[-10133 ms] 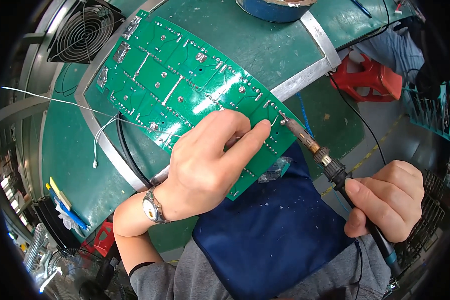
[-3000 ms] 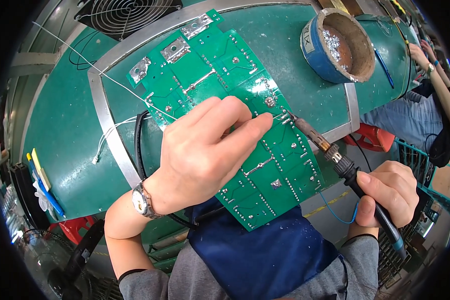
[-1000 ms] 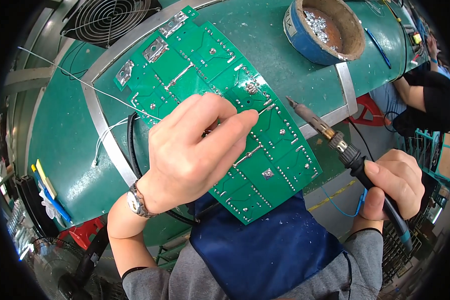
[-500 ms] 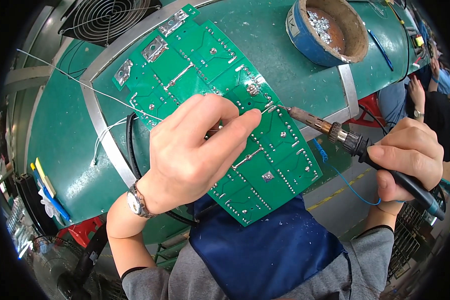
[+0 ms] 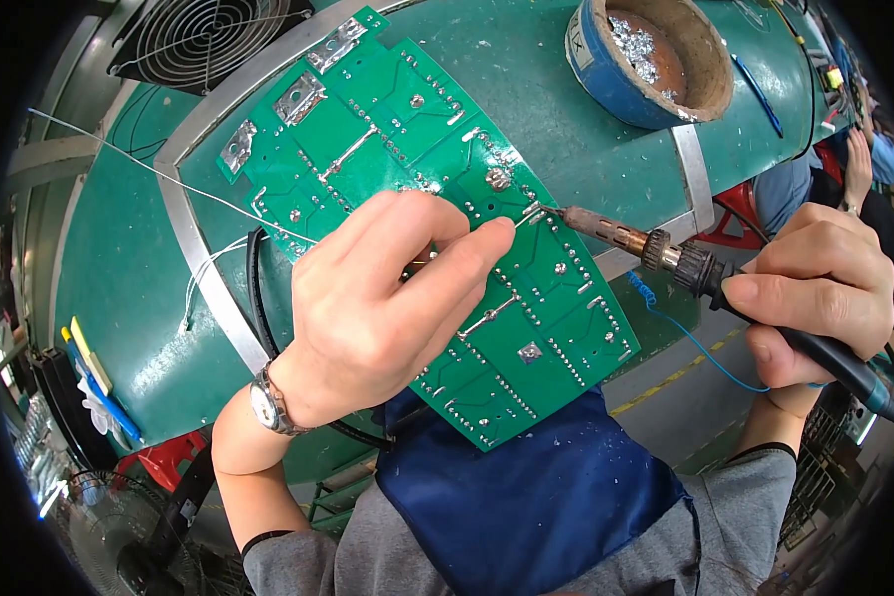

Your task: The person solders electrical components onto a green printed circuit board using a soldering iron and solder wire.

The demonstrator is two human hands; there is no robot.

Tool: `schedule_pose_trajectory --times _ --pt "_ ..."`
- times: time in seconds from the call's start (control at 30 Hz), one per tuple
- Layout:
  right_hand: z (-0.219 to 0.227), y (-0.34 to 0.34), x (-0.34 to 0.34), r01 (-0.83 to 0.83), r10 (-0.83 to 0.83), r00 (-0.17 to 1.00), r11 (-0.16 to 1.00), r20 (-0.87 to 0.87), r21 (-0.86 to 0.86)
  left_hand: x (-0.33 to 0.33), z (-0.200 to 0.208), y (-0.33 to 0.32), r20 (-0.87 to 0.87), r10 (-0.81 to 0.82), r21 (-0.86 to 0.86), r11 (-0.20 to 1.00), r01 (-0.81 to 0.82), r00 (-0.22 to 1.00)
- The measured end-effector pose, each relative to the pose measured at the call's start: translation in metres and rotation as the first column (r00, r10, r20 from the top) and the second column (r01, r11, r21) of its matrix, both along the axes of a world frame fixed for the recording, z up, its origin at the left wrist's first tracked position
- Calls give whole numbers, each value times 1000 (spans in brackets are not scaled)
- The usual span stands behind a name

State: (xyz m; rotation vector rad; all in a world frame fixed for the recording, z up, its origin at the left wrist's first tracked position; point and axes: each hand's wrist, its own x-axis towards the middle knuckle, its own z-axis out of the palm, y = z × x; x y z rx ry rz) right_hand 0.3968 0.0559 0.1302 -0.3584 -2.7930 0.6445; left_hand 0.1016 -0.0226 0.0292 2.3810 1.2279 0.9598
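A large green circuit board [image 5: 417,149] with several shiny solder joints lies slanted from the bench over its near edge, above my lap. My left hand [image 5: 377,298] is over its middle, thumb and forefinger pinched on a thin solder wire [image 5: 169,177] that trails off to the far left. The wire's short end points at a joint near the board's right edge. My right hand [image 5: 815,298] is closed round the black handle of a soldering iron [image 5: 666,256]. The iron's tip touches or nearly touches that same joint, close to the wire's end.
A blue round pot [image 5: 621,89] with solder scraps stands at the back right, beside a blue pen [image 5: 758,94]. A fan grille [image 5: 214,35] sits at the back left. A black cable [image 5: 260,298] runs by my left wrist. Another person's hand [image 5: 857,164] shows at far right.
The iron's tip has moved slightly left along the board's right edge, while my right hand has shifted a little right and up. The board and my left hand have slid slightly left.
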Motion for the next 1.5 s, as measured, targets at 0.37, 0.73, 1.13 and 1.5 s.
schedule_pose_trajectory --times 0.37,0.73,1.13,1.5 --pt "5 -16 8 111 -110 994 993 -26 40 2 -3 -1 31 14 80 997 -16 999" --pt "-20 -63 2 401 -393 882 916 -261 -25 -1 1 -4 35 -48 20 999 47 998" --pt "-30 -75 -9 375 -368 881 926 -297 -35 0 -1 -7 38 -60 4 998 60 997" --pt "-31 -100 -33 448 -392 878 875 -273 184 4 -3 -7 29 -69 -13 997 70 997"
